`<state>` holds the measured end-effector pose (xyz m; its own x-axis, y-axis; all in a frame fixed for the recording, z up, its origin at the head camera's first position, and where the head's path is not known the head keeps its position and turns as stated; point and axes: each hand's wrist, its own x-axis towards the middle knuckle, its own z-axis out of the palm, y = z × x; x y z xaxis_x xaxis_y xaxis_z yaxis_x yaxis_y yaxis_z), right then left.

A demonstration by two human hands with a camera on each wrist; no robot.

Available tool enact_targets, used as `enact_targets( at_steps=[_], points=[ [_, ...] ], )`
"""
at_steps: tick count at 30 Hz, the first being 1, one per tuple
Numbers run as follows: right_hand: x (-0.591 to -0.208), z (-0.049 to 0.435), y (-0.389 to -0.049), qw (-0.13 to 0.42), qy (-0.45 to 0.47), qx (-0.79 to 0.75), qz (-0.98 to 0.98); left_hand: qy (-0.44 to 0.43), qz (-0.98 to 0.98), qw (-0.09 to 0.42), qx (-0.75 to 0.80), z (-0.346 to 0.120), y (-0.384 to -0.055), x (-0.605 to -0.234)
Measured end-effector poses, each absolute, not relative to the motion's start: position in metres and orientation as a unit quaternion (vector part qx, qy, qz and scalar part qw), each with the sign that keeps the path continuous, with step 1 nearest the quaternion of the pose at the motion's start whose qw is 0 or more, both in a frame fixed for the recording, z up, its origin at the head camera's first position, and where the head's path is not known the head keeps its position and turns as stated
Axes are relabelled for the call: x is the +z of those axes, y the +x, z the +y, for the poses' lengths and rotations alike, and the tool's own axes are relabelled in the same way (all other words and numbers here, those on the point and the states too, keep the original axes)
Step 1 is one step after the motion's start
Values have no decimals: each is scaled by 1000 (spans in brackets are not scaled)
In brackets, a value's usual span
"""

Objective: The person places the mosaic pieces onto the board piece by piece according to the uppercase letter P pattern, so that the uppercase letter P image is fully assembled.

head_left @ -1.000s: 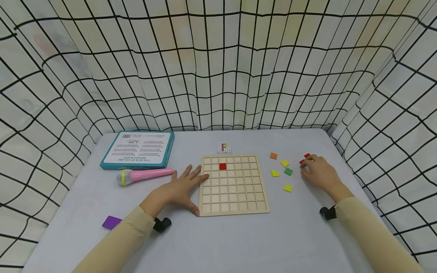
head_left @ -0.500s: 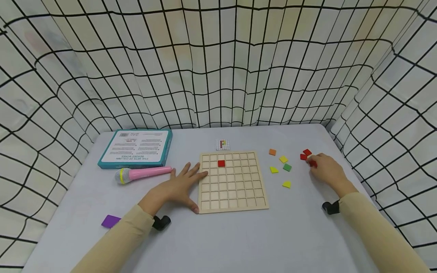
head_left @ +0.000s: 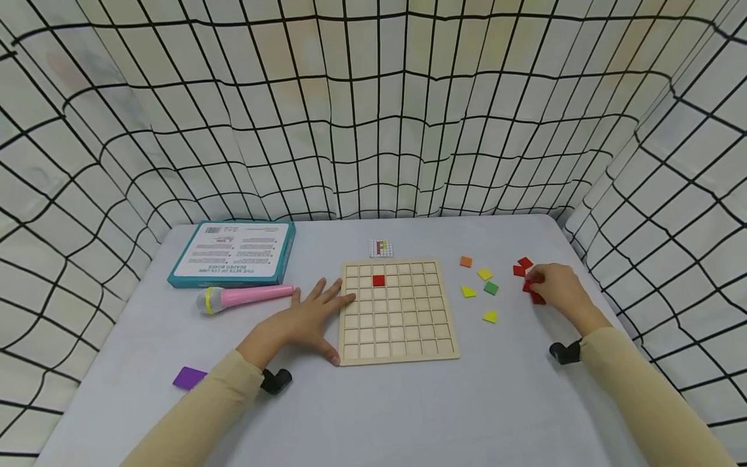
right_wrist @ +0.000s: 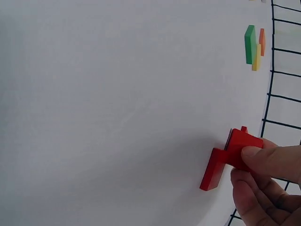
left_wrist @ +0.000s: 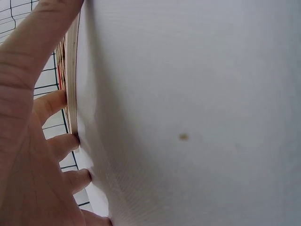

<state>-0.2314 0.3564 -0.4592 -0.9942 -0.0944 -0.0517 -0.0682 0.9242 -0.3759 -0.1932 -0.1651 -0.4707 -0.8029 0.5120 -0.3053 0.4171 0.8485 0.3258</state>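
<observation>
My left hand is spread flat at the left edge of a wooden grid board, its thumb and a fingertip touching the frame. One red square tile sits in a cell of the second row. Over on the right, my right hand pinches a red tile between thumb and fingers, just above the cloth. Another red tile lies on the table right beside the held one. Two more red tiles, a farther one and a nearer one, lie beyond the fingers.
Between board and right hand lie an orange tile, a green tile and several yellow pieces. A small pattern card is behind the board. To the left are a teal box, a pink toy microphone and a purple piece.
My right hand has shifted slightly right and toward me among the red tiles. More of the red tiles now show around its fingertips. The left hand stays at the board.
</observation>
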Motion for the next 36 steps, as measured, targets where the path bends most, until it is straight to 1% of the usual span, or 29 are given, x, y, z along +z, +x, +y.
enact_targets(
  at_steps=[13,17,20,29,36],
  points=[
    [-458,342,-236,43,-23,-221,974,247,941,193,129,-165,-192,-471],
    [-457,336,-239,37,-22,-228,973,248,941,192,128,-166,-192,-472],
    [-455,330,-240,34,-24,-234,971,249,941,189,128,-166,-192,-474],
    [-447,307,-244,60,-14,-273,960,248,941,189,129,-167,-192,-474],
    [-447,287,-249,49,-11,-268,962,252,940,188,136,-166,-192,-472]
  ],
)
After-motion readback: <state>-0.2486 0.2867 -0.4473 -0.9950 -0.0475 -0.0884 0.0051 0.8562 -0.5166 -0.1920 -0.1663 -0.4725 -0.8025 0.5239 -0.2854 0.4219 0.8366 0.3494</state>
